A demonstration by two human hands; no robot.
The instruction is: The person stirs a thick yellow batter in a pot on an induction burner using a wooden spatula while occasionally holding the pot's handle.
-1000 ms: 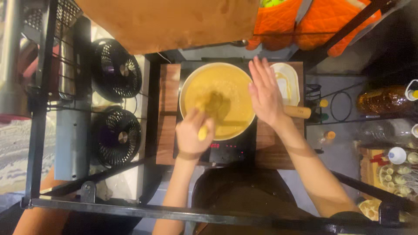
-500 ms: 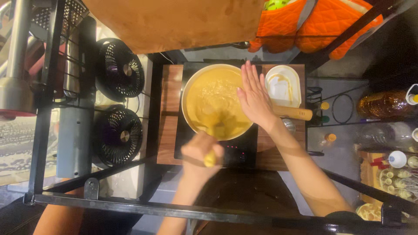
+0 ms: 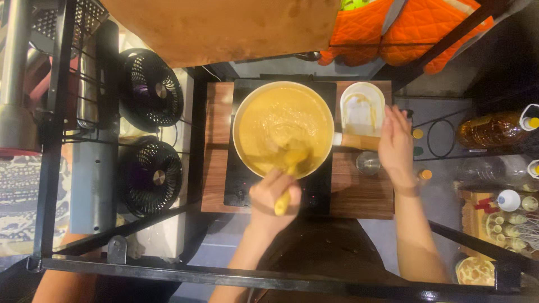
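Observation:
A white pan full of thick yellow-orange batter sits on a black induction cooktop. My left hand is closed around a yellow-handled spoon, whose head is dipped in the batter at the pan's near edge. My right hand is at the end of the pan's wooden handle, fingers spread, just beside an empty white bowl smeared with batter.
The cooktop rests on a wooden board. A small glass stands right of the cooktop. Two black fans lie at left. Orange oven mitts hang at the back. Bottles and jars crowd the right. A black metal frame crosses the front.
My right hand has moved from over the pan's right rim out to the wooden handle. My left hand keeps moving the spoon at the near edge of the batter.

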